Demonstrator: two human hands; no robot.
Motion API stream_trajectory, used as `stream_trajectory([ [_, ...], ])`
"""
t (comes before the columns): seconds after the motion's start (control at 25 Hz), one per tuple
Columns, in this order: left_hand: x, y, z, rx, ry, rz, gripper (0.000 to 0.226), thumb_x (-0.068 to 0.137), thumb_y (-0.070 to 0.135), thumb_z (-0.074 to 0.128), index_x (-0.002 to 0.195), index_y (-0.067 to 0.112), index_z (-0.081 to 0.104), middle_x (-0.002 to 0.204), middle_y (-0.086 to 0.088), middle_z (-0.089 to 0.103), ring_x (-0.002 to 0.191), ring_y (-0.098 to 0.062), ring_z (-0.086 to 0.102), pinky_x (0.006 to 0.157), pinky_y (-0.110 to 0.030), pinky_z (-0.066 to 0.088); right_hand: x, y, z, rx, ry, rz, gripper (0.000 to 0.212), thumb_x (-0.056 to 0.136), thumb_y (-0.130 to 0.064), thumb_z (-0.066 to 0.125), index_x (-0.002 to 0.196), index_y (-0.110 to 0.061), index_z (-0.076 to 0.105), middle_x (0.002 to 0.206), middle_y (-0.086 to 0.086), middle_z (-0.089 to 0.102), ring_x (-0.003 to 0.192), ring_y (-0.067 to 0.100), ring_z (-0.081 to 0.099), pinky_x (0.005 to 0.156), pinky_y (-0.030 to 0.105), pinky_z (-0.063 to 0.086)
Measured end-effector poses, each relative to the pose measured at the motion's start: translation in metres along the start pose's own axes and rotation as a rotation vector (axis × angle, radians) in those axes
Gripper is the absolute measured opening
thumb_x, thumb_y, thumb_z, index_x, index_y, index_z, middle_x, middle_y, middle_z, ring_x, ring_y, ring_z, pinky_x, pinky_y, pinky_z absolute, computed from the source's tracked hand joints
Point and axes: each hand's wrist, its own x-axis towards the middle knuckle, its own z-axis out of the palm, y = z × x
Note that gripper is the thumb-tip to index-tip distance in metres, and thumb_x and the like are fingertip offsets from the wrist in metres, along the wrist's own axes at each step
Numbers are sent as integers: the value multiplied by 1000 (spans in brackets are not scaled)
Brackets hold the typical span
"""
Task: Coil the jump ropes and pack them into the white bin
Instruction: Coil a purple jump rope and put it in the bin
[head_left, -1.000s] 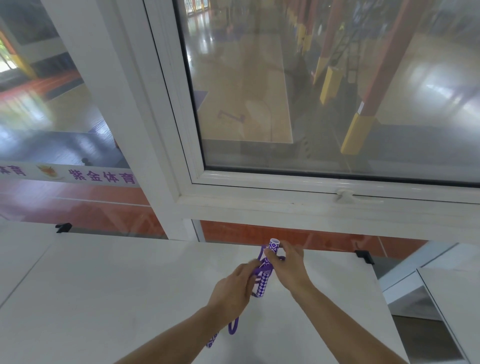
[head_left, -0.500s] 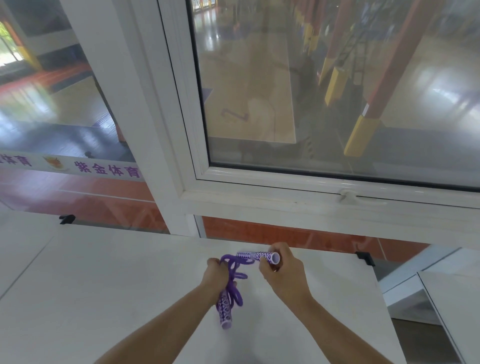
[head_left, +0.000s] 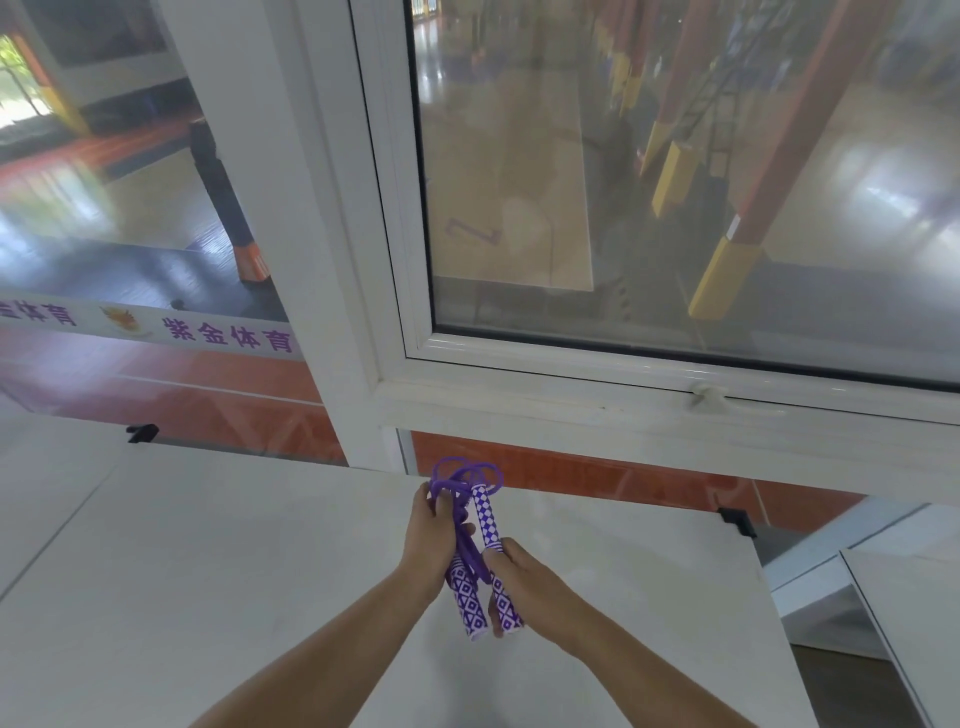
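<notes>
Both hands are together above the white table (head_left: 218, 582), clamped on one purple jump rope (head_left: 470, 525).

Left hand (head_left: 434, 535): fingers wrapped around the bundled purple cord, gripping it just below the loops. The loops (head_left: 465, 475) stick out past the top of the fist, toward the window. Thumb tip shows on the cord's right side.

Right hand (head_left: 530, 584): closed on the lower part of the right handle (head_left: 491, 525), fingers curled over it from the right. That handle is white with a purple checker and diamond pattern, near upright in the view, top end up by the loops, bottom end poking out below the fingers.

Second handle (head_left: 467, 600): same pattern, just left of the first, nearly parallel, touching or almost touching it. Its lower end hangs free below both hands. Its upper end is hidden behind the left hand and the cord, so I can't tell which hand actually carries it.

A strand of cord runs down between the two handles.

The whole bundle is in the air over the table's far half, near the far edge. Shadow under the hands on the tabletop.

Beyond that: white window frame (head_left: 597, 415) with a latch (head_left: 706, 397), glass looking down on a sports hall floor. Left pane has a white strip with purple characters (head_left: 228, 335). A second white table (head_left: 914, 613) sits to the right, apart from the first.
</notes>
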Motion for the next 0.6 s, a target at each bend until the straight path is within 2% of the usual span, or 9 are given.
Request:
stream_trajectory([
  [0.08, -5, 4, -3, 70, -15, 80, 24, 108, 18, 39, 127, 27, 52, 102, -14, 71, 68, -21, 68, 66, -40, 59, 1, -5, 9, -179, 43, 3, 35, 104, -50, 33, 109, -24, 56, 96, -5, 68, 76, 7, 64, 65, 19, 49],
  [0.16, -9, 7, -8, 70, -52, 89, 38, 105, 11, 42, 131, 37, 47, 107, -10, 71, 72, -23, 67, 72, -44, 60, 4, -7, 17, -299, 75, -34, 31, 105, -45, 35, 92, -24, 54, 87, -6, 64, 71, 8, 60, 65, 22, 45],
  [0.24, -12, 7, -15, 59, -88, 73, 47, 101, 4, 45, 130, 41, 47, 107, -8, 72, 74, -24, 67, 75, -48, 60, 7, -9, 20, -337, 47, -54, 31, 105, -41, 37, 84, -24, 52, 80, -6, 63, 67, 10, 58, 65, 24, 45],
  [0.36, -13, 2, -37, 87, -153, 71, 52, 90, -1, 55, 129, 34, 54, 99, -11, 72, 75, -26, 67, 77, -52, 59, 13, -14, 24, -274, 58, -36, 29, 100, -38, 45, 83, -18, 57, 75, -4, 63, 62, 9, 56, 61, 22, 44],
  [0.52, -12, 3, -67, 133, -212, 1, 65, 79, -10, 62, 131, 28, 53, 99, -13, 65, 76, -24, 58, 68, -34, 54, 23, -23, 27, -200, 177, -5, 32, 95, -42, 53, 77, -16, 60, 68, -1, 59, 56, 11, 51, 55, 25, 40],
  [0.6, -15, 1, -77, 94, -254, -72, 71, 78, -10, 66, 137, 26, 49, 109, -15, 65, 82, -26, 61, 70, -33, 55, 26, -28, 30, -37, 203, 49, 39, 98, -47, 53, 84, -15, 68, 67, -1, 62, 53, 10, 56, 48, 20, 43],
])
